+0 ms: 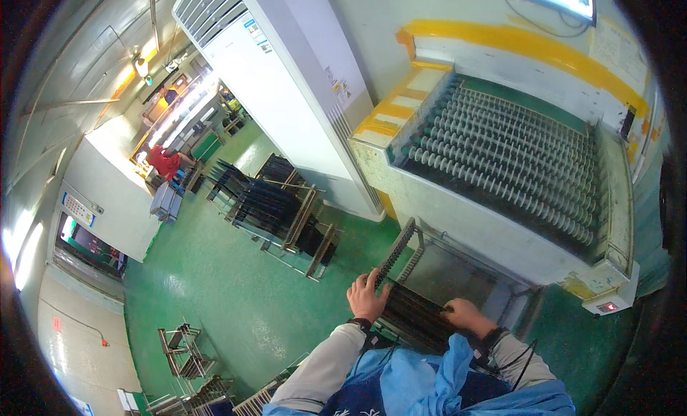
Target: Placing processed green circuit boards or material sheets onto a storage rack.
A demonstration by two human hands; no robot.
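In front of my body stands a metal rack (pixel 398 253) with toothed side bars, and several thin dark panels (pixel 415 310) are lined up at its near end. My left hand (pixel 366 299) curls around the panels' left edge, beside the toothed bar. At their right edge my right hand (pixel 466 316) is closed, its fingertips on the dark panels. How many panels each hand grips cannot be made out. The far part of the rack shows its bare bottom.
Beyond the rack stands a conveyor machine (pixel 501 151) with rows of ridged rollers. A tall white air conditioner (pixel 286 80) rises left of it. Another rack of dark panels (pixel 265 201) is on the green floor; more racks (pixel 184 351) stand lower left. A person in red (pixel 164 160) sits far off.
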